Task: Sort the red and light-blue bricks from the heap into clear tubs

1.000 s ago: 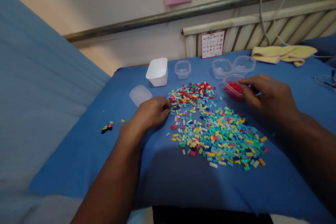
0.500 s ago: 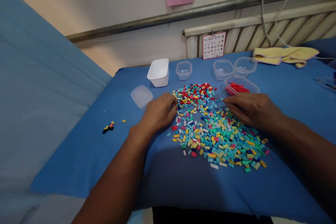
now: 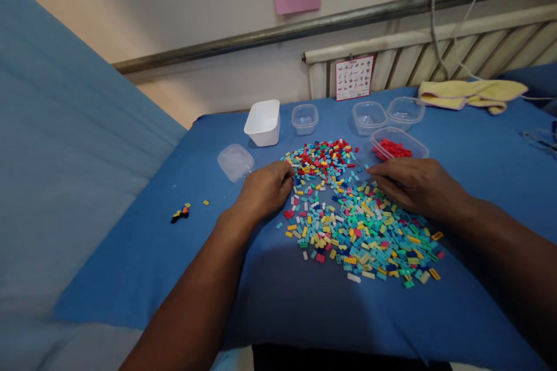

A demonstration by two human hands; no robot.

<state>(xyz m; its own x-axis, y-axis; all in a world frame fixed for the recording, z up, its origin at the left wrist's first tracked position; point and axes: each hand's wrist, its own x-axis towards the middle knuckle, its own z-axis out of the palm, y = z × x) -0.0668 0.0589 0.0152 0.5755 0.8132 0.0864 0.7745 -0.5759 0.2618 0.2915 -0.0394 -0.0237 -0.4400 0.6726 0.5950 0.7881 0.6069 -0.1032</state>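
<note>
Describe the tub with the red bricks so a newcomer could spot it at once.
On the blue-covered table, look just beyond the person's right hand. A clear plastic tub sits there, nearer the person than two other clear tubs. What sets it apart is the heap of red bricks inside.

Beyond the left grip (image 3: 266, 186) and the right grip (image 3: 411, 186) there is a pale wall (image 3: 209, 0). Along it runs a grey metal pipe (image 3: 226, 45); below this pipe, beyond the right grip, stands a cream radiator (image 3: 391, 40). To the left of the left grip is a light blue curtain (image 3: 65, 127). The tabletop (image 3: 143, 266) beneath both grips is blue. The light is rather dim, and warmer on the wall's left part.
</note>
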